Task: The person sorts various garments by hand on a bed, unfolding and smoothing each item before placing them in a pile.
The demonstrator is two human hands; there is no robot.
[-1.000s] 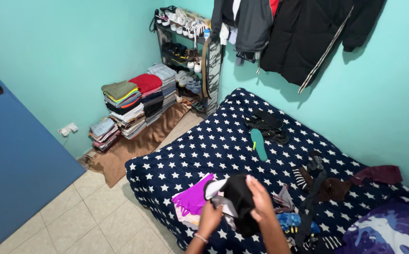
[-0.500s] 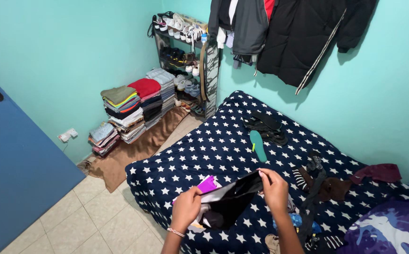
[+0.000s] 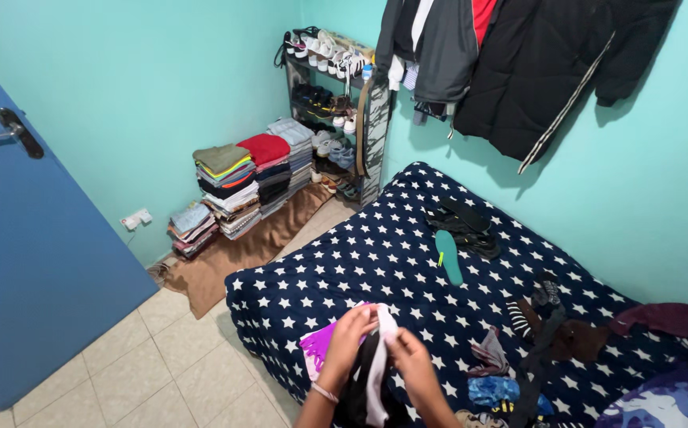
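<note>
My left hand (image 3: 349, 338) and my right hand (image 3: 411, 366) are close together at the bottom middle of the head view. Both pinch a black and white garment (image 3: 374, 376) that hangs folded between them. Under the hands a purple cloth (image 3: 319, 348) lies on the near edge of a bed (image 3: 375, 246) with a navy cover full of white stars.
A teal insole (image 3: 449, 257) and black sandals (image 3: 464, 224) lie mid-bed. Loose socks and small clothes (image 3: 550, 329) lie at the right. Folded clothes stacks (image 3: 241, 182) and a shoe rack (image 3: 334, 103) stand in the corner. Dark jackets (image 3: 518, 63) hang on the wall. A blue door (image 3: 35, 261) stands left.
The garment was stretched out wide between my hands half a second ago. My hands have come together and folded it into a narrow hanging strip. The camera has shifted slightly.
</note>
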